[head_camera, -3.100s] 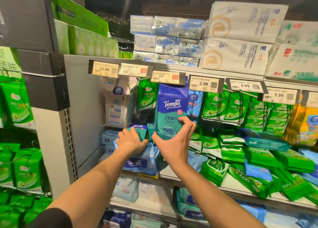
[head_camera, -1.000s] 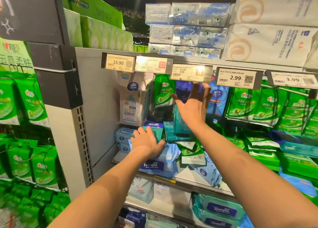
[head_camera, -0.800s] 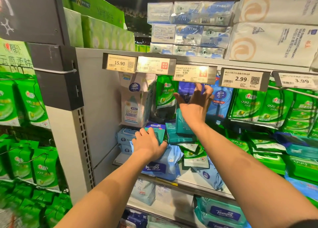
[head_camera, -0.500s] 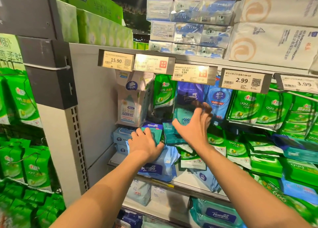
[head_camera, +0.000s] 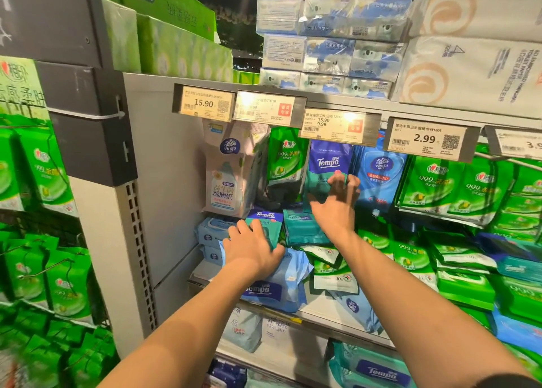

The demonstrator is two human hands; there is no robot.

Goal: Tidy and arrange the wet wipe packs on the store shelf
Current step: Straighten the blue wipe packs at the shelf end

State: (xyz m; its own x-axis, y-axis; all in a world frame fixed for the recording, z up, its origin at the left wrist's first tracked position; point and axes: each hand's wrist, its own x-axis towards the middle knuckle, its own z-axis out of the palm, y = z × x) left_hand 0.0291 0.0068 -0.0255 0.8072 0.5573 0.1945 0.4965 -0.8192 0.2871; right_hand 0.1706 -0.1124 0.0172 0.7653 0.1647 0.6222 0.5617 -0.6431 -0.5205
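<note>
Hanging Tempo pack (head_camera: 328,164) meets right hand's (head_camera: 334,208) loosely curled fingers (head_camera: 341,182).

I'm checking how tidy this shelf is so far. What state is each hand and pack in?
Left hand: resting flat on small teal Tempo pack.
Right hand: fingers loosely spread at hanging Tempo pack; grip unclear.
Hanging Tempo pack: upright under the price tag.
Light blue Tempo pack: lying slumped on shelf.
Green packs: scattered, tilted.
</note>
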